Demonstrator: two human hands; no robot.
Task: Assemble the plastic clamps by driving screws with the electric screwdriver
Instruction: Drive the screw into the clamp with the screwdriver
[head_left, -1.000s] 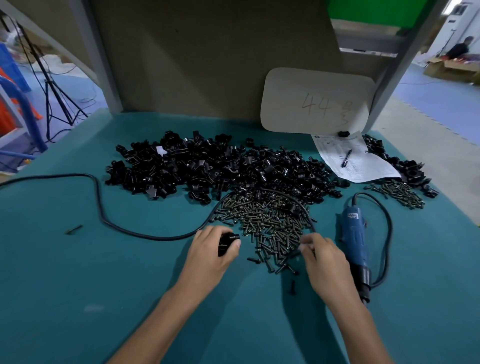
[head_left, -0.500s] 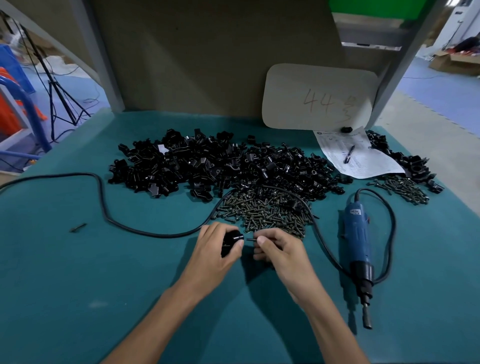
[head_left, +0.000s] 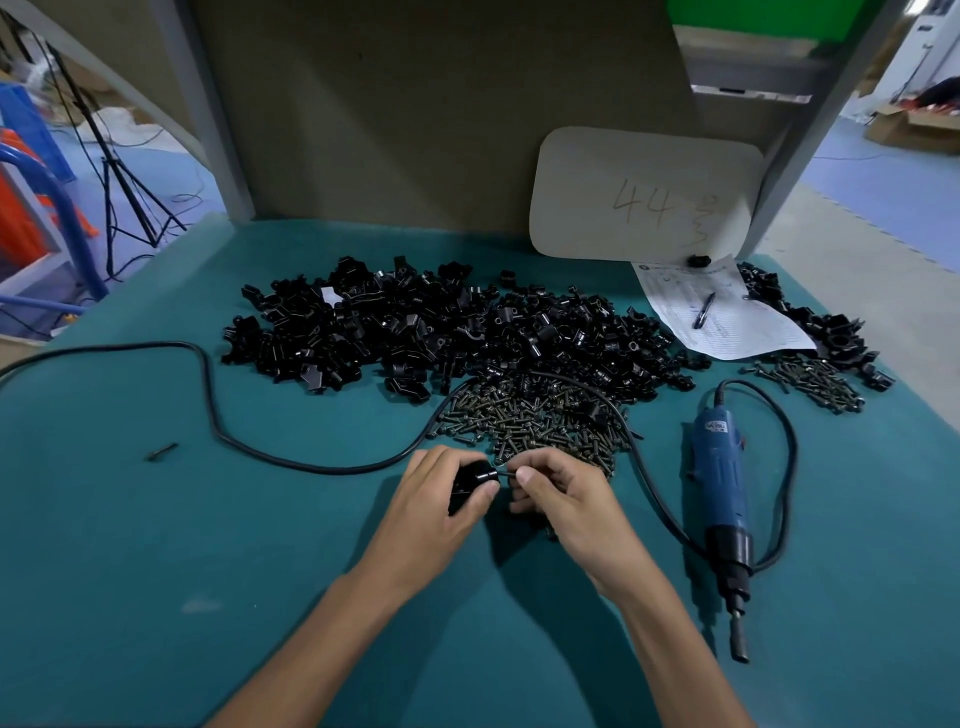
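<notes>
One clamp (head_left: 475, 480) gripped steady in left hand (head_left: 436, 501), one screw (head_left: 505, 473) pinched in right hand (head_left: 566, 499), seemingly starting the thread (electric screwdriver (head_left: 719, 467) lying ready alongside).

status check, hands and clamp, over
Left hand grips black plastic clamp. Right hand pinches small dark screw at it. Blue electric screwdriver lies untouched, right.

dim overhead light | soft shadows | wide-angle edge bowing | sharp centre
</notes>
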